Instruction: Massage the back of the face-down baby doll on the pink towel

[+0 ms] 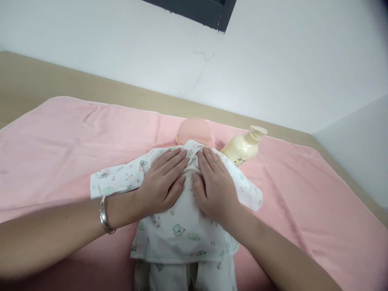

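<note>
1. Beyond the table, the head view showed a white wall (106, 40), marked by a thin branching crack (203, 66) below a dark frame (197, 12) that ran out of the top edge.
2. Pale wood-toned tabletop (30, 74) showed along the far side; over it lay a creased pink cloth (75, 133) with a light hem.
3. Face-to-wall or face-down could not be told for certain, but a baby doll (184, 218) lay stretched on the cloth, its smooth round head (194, 131) toward the wall. It wore a white long-sleeved top (177, 250) printed with bears and green motifs, and matching trousers (169, 277). Both sleeves spread outward.
4. Left hand (165, 178) rested flat on the upper part of the top, four fingers pressed together and the thumb set apart. A silver bangle (104, 214) circled that wrist.
5. Right hand (216, 186) lay flat opposite, its fingers close together, thumb held off from them. Between the two thumbs ran a narrow strip of printed fabric.
6. Just beside the doll's right-hand shoulder in view was a cream pump bottle (242, 146), slanting; whether it stood or leaned was unclear.
</note>
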A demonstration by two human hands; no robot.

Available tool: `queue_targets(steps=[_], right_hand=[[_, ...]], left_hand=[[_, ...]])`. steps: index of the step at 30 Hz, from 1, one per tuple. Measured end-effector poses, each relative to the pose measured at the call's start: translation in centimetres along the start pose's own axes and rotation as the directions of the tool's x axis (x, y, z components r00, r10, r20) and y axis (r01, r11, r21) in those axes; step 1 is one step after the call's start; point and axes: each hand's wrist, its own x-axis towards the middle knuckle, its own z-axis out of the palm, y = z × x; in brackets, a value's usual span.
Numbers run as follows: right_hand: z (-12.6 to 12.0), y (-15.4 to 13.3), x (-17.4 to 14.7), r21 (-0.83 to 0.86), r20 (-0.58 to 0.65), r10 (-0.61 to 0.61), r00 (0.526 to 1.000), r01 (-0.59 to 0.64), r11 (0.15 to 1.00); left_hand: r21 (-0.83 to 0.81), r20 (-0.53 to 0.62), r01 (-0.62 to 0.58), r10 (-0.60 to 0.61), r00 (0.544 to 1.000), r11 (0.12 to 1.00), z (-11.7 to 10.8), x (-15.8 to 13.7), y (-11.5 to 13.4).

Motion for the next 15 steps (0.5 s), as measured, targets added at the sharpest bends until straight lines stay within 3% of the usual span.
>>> queue_targets(steps=[4, 15], right_hand=[[0.0, 0.13, 0.18, 0.054, 0.052, 0.025, 0.998, -0.028, 0.998], [0.06, 0.32, 0.13, 0.104, -0.005, 0.028, 1.0, -0.027, 0.994]], left_hand=[[-0.028, -0.007, 0.015, -0.015, 1.0, 0.999, 0.06, 0.02, -0.1], [-0.031, 0.061, 0.118, -0.116, 0.991, 0.993, -0.09, 0.07, 0.11]])
